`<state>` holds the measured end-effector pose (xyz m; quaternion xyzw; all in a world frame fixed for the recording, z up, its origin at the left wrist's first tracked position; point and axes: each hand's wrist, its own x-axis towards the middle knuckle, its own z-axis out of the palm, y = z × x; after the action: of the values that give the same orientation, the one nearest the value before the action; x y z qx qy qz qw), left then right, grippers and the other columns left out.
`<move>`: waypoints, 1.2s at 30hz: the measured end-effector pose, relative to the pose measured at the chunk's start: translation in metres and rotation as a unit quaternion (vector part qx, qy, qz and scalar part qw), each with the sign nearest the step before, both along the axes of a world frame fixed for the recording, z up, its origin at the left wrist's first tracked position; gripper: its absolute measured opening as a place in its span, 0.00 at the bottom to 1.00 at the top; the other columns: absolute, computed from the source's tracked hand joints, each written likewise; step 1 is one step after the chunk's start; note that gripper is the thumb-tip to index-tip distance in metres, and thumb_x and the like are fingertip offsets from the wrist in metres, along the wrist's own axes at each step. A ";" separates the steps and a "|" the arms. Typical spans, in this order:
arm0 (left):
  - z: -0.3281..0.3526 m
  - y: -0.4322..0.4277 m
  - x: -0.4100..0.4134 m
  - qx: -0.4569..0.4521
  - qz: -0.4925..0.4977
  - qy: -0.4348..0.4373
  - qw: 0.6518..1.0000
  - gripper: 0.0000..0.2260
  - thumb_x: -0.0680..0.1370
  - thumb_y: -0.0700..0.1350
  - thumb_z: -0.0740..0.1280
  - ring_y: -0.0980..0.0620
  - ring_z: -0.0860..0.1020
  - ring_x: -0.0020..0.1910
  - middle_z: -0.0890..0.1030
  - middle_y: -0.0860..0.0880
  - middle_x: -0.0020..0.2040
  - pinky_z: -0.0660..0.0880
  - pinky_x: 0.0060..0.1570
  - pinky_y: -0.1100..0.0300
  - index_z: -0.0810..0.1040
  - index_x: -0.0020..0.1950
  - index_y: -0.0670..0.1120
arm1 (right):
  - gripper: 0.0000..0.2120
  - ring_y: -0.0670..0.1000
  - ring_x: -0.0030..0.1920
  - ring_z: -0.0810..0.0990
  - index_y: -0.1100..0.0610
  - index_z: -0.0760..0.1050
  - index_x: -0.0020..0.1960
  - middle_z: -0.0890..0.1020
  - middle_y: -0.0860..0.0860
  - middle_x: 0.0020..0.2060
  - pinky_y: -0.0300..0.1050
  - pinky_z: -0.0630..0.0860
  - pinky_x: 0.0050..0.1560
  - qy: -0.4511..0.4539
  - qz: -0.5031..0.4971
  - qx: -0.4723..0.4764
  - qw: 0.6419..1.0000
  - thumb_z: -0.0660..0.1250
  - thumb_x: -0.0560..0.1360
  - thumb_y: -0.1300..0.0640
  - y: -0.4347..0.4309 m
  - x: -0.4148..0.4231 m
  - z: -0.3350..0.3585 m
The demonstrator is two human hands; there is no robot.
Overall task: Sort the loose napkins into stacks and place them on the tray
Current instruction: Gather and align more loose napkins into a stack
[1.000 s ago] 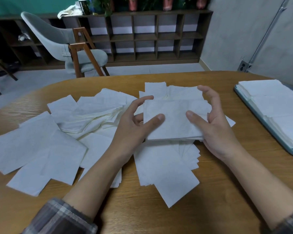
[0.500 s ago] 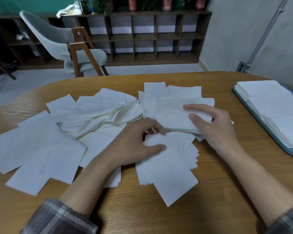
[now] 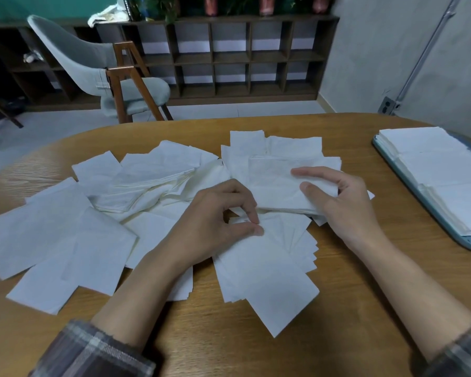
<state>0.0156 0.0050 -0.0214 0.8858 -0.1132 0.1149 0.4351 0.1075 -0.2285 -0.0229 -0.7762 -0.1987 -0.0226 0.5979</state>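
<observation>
Loose white napkins (image 3: 65, 240) lie scattered over the middle and left of the wooden table (image 3: 256, 355). A small squared stack of napkins (image 3: 278, 186) rests on the pile at centre, and my right hand (image 3: 335, 202) grips its right edge, thumb on top. My left hand (image 3: 218, 221) sits just below and left of that stack, thumb and fingertips pinched on the top napkin of a fanned pile (image 3: 269, 270). At the right edge a blue-grey tray (image 3: 446, 227) carries neat stacks of napkins (image 3: 441, 170).
Behind the table stand a grey chair with wooden legs (image 3: 112, 77) and a low dark shelf unit (image 3: 229, 58). Bare table surface lies in front of my arms and between the pile and the tray.
The stack was held up in both hands a second ago. My left hand let go and dropped onto the fanned pile; my right hand lowered the stack to the far right of the pile.
</observation>
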 end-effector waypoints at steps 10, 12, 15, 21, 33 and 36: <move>0.012 -0.001 -0.008 -0.193 -0.002 0.051 0.980 0.07 0.78 0.38 0.76 0.48 0.85 0.45 0.87 0.48 0.46 0.78 0.49 0.58 0.80 0.44 0.41 | 0.09 0.36 0.64 0.79 0.51 0.86 0.58 0.86 0.39 0.57 0.31 0.70 0.64 0.011 0.058 0.033 0.998 0.70 0.82 0.59 0.000 0.001 0.000; 0.012 -0.002 -0.006 -0.219 0.013 0.029 0.975 0.07 0.81 0.38 0.74 0.36 0.75 0.37 0.82 0.45 0.40 0.72 0.40 0.55 0.78 0.46 0.44 | 0.12 0.43 0.68 0.79 0.53 0.86 0.58 0.86 0.44 0.60 0.44 0.70 0.71 0.041 0.110 0.075 0.990 0.69 0.81 0.49 0.000 -0.001 0.001; 0.011 -0.004 -0.005 -0.188 0.050 -0.026 0.980 0.08 0.83 0.34 0.68 0.57 0.73 0.34 0.80 0.52 0.41 0.67 0.36 0.68 0.80 0.47 0.45 | 0.19 0.48 0.69 0.79 0.53 0.86 0.59 0.85 0.48 0.63 0.54 0.69 0.72 0.073 0.167 0.085 0.979 0.68 0.77 0.42 0.003 -0.005 0.001; 0.009 0.000 -0.004 -0.156 0.109 -0.059 0.980 0.11 0.80 0.34 0.69 0.59 0.82 0.51 0.85 0.57 0.50 0.74 0.47 0.62 0.87 0.50 0.49 | 0.12 0.38 0.65 0.79 0.49 0.85 0.59 0.86 0.39 0.59 0.36 0.72 0.63 0.041 0.131 0.011 0.990 0.75 0.77 0.58 0.003 -0.008 0.002; 0.009 -0.014 -0.003 -0.278 0.112 -0.014 0.954 0.12 0.78 0.39 0.77 0.51 0.84 0.56 0.85 0.51 0.59 0.80 0.46 0.62 0.85 0.60 0.50 | 0.35 0.47 0.70 0.78 0.42 0.70 0.77 0.77 0.41 0.70 0.50 0.77 0.68 0.046 0.176 0.080 0.980 0.77 0.74 0.56 0.009 -0.013 0.003; 0.005 -0.017 -0.001 -0.259 0.115 -0.018 0.959 0.13 0.78 0.41 0.77 0.48 0.83 0.59 0.84 0.52 0.60 0.83 0.50 0.53 0.85 0.61 0.52 | 0.37 0.39 0.68 0.77 0.42 0.65 0.79 0.75 0.31 0.68 0.36 0.76 0.62 0.025 0.169 0.058 0.984 0.75 0.75 0.59 0.010 -0.017 0.005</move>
<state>0.0150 -0.0121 -0.0165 0.7479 0.0150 0.2056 0.6309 0.0907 -0.2186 -0.0179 -0.6956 -0.3101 0.0867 0.6422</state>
